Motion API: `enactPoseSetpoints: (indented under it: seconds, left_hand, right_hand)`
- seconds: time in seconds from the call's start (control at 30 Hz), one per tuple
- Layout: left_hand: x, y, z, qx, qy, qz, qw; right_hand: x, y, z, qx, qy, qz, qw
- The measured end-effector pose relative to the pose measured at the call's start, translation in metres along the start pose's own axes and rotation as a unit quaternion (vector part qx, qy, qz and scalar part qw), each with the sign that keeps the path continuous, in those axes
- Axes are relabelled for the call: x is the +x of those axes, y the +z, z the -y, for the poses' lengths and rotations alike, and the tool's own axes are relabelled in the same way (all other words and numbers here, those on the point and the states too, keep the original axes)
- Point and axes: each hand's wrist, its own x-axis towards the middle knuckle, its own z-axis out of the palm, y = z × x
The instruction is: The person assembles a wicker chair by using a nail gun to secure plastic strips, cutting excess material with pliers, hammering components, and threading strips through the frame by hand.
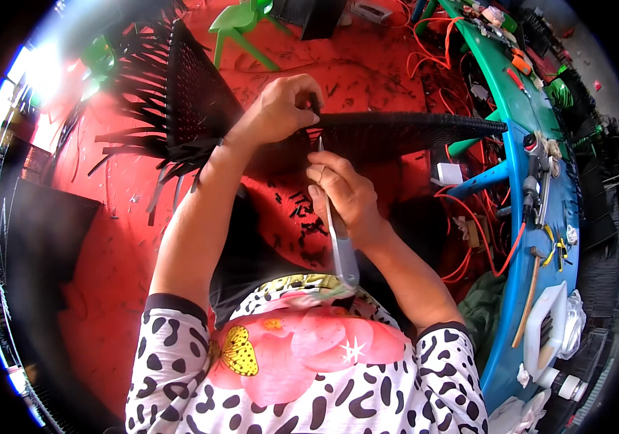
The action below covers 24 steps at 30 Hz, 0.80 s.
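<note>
A black woven wicker piece (403, 134) stands before me, with one panel reaching right and another rising at the left. Long loose black strips (143, 79) fan out from the left panel's edge. My left hand (280, 110) is closed at the corner where the panels meet, its thumb and fingers pinching a short black strip (314, 103). Just below it, my right hand (344, 192) is wrapped round a tool with a thin metal shaft and a grey handle (345, 262). The shaft's tip points up at the weave beneath my left fingers; the exact contact is hard to make out.
Black strip scraps (309, 220) litter the red floor. At right stand a blue table (499, 318) and a green table (501, 69), bearing a power tool (533, 166), a hammer (528, 296) and an orange hose (501, 271). A green stool (237, 32) stands farther off.
</note>
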Motion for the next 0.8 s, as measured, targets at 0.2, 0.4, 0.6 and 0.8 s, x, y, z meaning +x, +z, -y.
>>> enactPoseSetpoints:
  seconds: [0.2,0.4,0.6,0.8]
  left_hand:
    - [0.001,0.000,-0.003,0.015,-0.044,0.032,0.998]
    - [-0.001,0.000,-0.001,-0.176,0.010,-0.102,0.979]
    - [0.007,-0.010,0.013,-0.195,0.021,-0.054,0.979]
    - [0.014,-0.009,0.009,-0.032,0.000,-0.074,0.997]
  right_hand:
    - [-0.002,0.003,-0.003,0.014,-0.005,-0.033,0.999]
    - [-0.005,0.003,-0.007,-0.032,-0.013,-0.025,0.999]
    - [-0.006,0.010,-0.002,-0.028,-0.020,0.084,0.996]
    - [-0.035,0.014,0.023,0.419,0.222,0.103,0.875]
